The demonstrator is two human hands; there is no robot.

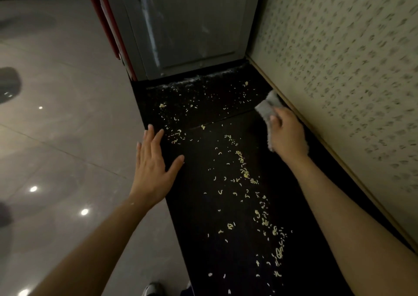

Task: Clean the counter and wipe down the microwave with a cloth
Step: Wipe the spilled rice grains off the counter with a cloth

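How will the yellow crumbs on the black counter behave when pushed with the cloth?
The crumbs look small, dry and loose, so they probably slide and scatter easily. The counter looks smooth, so some may skip off its open left edge. The fluffy cloth in the right hand may trap a few.

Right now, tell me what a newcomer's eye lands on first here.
Pale yellow crumbs litter the narrow black counter, thickest toward the wall side. The right hand grips a fluffy grey cloth at the far wall edge, while the left hand spreads open at the counter's outer edge.
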